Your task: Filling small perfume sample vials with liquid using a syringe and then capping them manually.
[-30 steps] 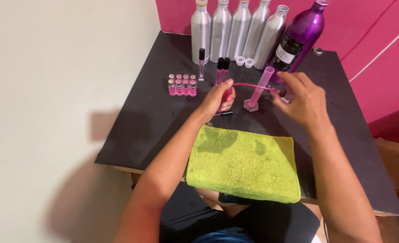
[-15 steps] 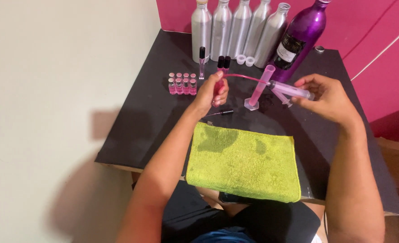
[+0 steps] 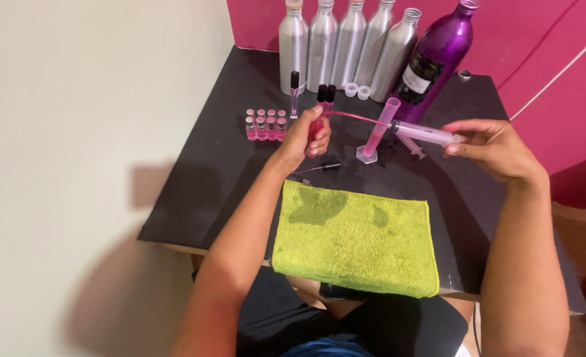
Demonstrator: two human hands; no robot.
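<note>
Near the table's (image 3: 194, 198) back edge, the left hand (image 3: 304, 135) grips a small pink vial (image 3: 315, 127); the right hand (image 3: 494, 149) pinches a syringe (image 3: 422, 132), its thin tube (image 3: 352, 117) reaching the vial.

My left hand (image 3: 308, 137) hides most of the small pink vial (image 3: 315, 127) it grips. At the top of the frame, the silver bottles (image 3: 346, 46) and purple bottle (image 3: 438, 56) lose their caps to the edge. The worktop (image 3: 240, 178) is cut off at lower right.
</note>
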